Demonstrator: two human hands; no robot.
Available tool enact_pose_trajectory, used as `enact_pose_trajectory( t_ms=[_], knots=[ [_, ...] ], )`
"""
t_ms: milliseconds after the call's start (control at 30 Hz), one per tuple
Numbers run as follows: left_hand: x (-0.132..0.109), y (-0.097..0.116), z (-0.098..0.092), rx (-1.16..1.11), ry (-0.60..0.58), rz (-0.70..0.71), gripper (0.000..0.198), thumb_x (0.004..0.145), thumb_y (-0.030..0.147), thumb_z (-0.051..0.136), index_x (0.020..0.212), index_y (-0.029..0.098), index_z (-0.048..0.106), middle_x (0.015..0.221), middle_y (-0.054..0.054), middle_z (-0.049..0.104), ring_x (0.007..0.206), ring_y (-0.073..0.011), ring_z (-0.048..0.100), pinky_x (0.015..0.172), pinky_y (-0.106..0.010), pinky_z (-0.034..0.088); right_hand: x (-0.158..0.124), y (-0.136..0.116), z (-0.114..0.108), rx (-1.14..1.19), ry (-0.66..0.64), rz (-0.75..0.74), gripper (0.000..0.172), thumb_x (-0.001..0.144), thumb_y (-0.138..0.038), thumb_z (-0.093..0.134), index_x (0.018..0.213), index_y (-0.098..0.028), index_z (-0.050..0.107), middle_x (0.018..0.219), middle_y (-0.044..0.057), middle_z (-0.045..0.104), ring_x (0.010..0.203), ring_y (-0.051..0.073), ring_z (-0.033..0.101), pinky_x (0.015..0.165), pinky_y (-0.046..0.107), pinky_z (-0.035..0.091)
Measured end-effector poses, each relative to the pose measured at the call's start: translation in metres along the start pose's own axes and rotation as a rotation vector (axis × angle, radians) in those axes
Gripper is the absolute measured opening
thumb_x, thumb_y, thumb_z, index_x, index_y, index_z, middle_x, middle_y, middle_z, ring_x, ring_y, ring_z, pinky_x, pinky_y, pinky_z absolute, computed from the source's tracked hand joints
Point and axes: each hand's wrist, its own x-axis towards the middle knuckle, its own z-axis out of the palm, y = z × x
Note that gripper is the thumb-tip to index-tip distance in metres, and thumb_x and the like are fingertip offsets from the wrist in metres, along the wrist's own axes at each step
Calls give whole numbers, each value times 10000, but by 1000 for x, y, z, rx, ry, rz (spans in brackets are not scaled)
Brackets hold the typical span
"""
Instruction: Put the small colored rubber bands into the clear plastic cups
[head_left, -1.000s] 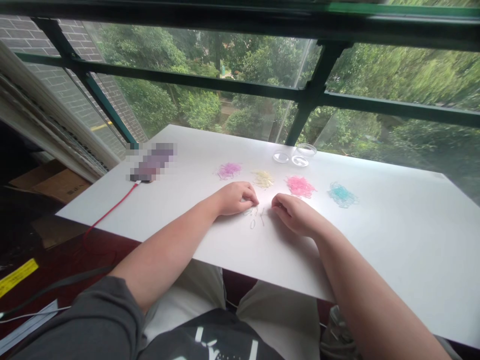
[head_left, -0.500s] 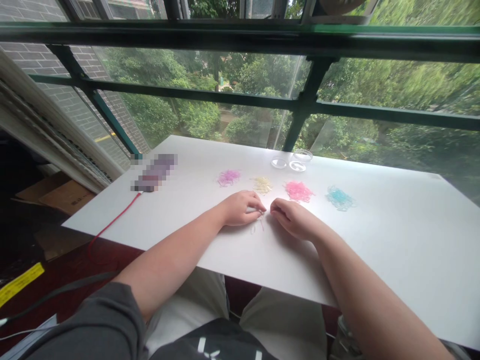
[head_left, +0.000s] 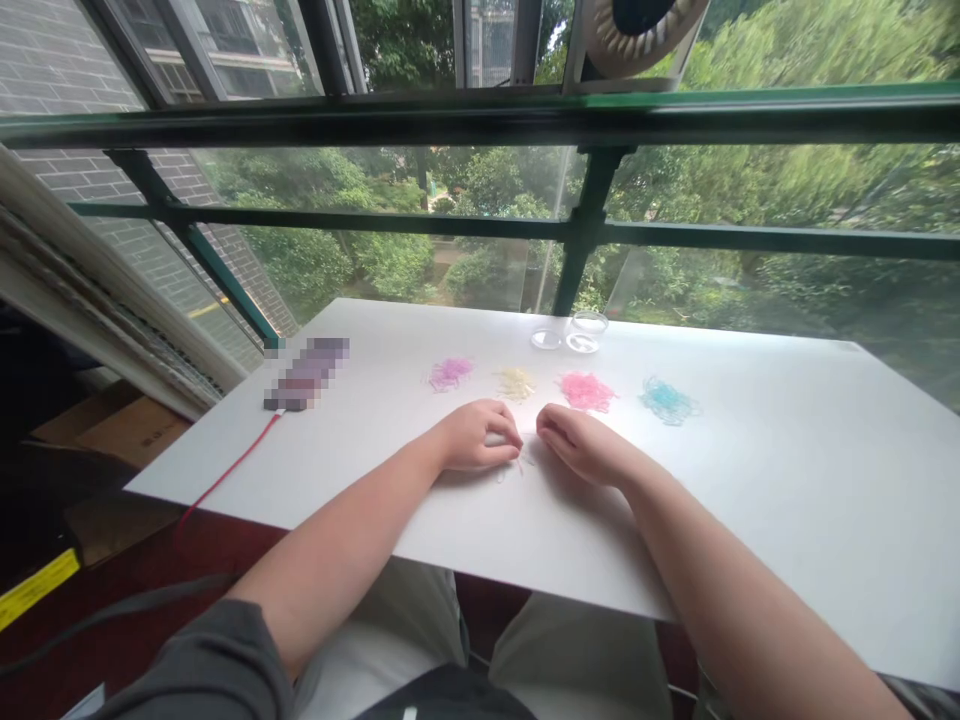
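My left hand (head_left: 480, 436) and my right hand (head_left: 581, 443) rest close together on a white board (head_left: 787, 470), both with fingers curled in a pinch. Between and just under their fingertips lie a few small pale elastic bands (head_left: 517, 464). What each pinch holds is too small to make out. Beyond the hands, four little heaps of bands lie in a row: purple (head_left: 450, 372), yellow (head_left: 516, 382), pink (head_left: 586, 391) and teal (head_left: 665, 400).
Small clear round dishes (head_left: 567, 336) stand behind the heaps near the window. A blurred dark device (head_left: 306, 372) with a red cable (head_left: 225, 475) lies at the board's left. Window frame and green bars close off the far side; my lap is under the near edge.
My head has tilted up, so the board and hands sit lower in view. The hands have drawn slightly closer together over the pale bands.
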Motion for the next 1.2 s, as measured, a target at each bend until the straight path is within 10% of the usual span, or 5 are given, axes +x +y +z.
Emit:
enact_pose_trajectory(
  t_ms=[667, 867, 1200],
  knots=[
    [42, 11, -15, -62, 54, -16, 129, 744, 244, 580, 746, 155, 673, 703, -17, 662, 630, -96, 539, 587, -202, 415, 11, 11, 8, 995, 5, 48, 268, 798, -428, 526, 736, -186, 428, 599, -36, 520, 494, 87, 447, 500, 230, 338],
    [71, 2, -20, -261, 239, -99, 258, 753, 366, 587, 762, 118, 656, 619, -2, 597, 513, -67, 442, 478, -190, 352, 19, 22, 7, 1332, 143, 144, 236, 716, -355, 612, 747, -186, 449, 589, -28, 532, 454, 86, 445, 474, 226, 305],
    [62, -10, -7, -262, 224, -130, 257, 758, 377, 583, 777, 133, 664, 688, -21, 648, 540, -78, 466, 513, -207, 388, 22, 16, 6, 1272, 186, 100, 323, 641, -329, 723, 828, -180, 505, 623, -39, 546, 479, 66, 460, 483, 215, 336]
  ],
)
